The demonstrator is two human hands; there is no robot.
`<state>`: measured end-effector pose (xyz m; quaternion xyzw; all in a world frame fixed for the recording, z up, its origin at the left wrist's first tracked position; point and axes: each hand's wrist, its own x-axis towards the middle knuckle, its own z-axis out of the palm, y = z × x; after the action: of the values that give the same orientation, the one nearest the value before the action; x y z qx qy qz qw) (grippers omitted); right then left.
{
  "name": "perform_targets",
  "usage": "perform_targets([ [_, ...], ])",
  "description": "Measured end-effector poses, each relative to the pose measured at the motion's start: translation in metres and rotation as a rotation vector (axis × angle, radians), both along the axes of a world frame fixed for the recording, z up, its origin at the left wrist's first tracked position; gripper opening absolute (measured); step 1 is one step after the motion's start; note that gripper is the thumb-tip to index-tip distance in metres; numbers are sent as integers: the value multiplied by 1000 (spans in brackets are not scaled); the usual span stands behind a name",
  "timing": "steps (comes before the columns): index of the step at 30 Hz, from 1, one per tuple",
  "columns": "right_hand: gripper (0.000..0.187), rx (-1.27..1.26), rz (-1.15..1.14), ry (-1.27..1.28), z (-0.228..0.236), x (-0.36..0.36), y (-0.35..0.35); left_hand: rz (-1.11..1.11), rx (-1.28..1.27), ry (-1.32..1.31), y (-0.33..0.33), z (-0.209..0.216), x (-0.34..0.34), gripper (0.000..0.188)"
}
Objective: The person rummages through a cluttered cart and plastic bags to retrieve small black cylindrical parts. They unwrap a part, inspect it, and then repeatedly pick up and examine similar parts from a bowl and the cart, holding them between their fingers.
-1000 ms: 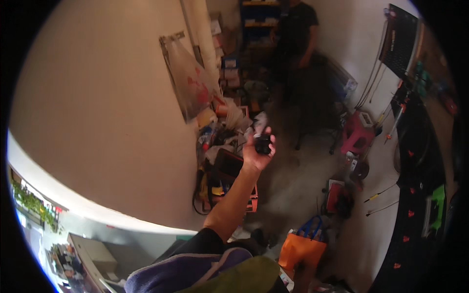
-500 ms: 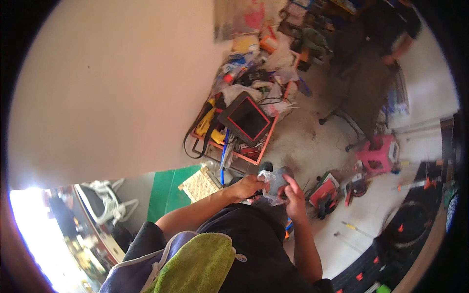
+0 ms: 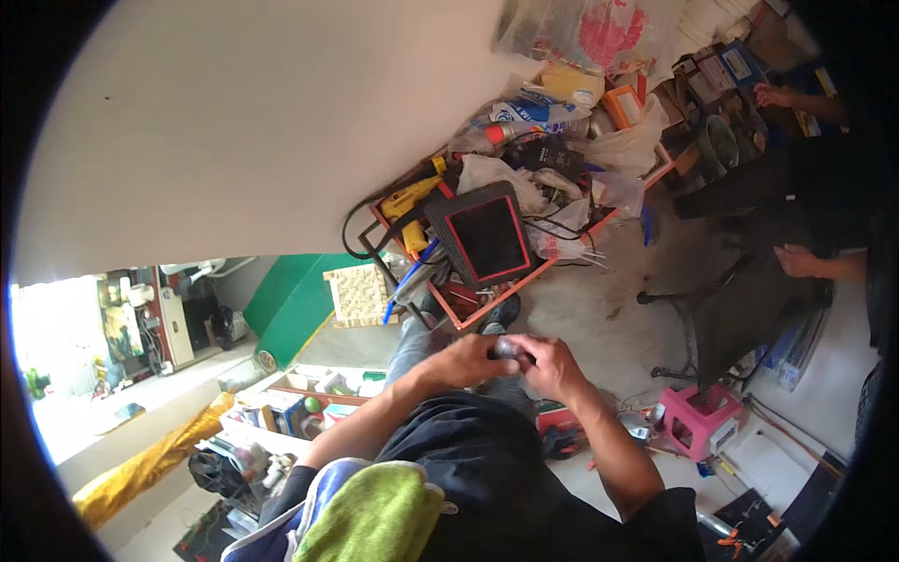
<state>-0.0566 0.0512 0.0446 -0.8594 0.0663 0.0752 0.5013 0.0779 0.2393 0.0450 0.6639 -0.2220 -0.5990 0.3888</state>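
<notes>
Both hands meet in front of the belly, the left hand and right hand curled shut around a small dark thing from each side, likely to keep it steady, above the messy floor.

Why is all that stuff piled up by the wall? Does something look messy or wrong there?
Yes. The orange-framed crate by the wall is heaped: a yellow drill, plastic bags and a red-edged tablet lie tilted with loose cables. Both hands, left hand and right hand, hold a small dark object.
</notes>
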Motion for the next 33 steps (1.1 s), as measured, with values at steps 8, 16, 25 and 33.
perform_targets([
  [8,19,241,-322,162,-1,66,-67,380,132,-925,-33,-11,155,62],
  [16,13,183,-462,200,1,60,-33,-524,208,-836,-116,-50,268,77],
  [25,12,251,-825,265,-24,33,-71,-283,57,-952,-29,3,109,36],
  [33,14,87,-646,84,-19,137,-89,-138,-90,-840,-10,-16,36,38],
])
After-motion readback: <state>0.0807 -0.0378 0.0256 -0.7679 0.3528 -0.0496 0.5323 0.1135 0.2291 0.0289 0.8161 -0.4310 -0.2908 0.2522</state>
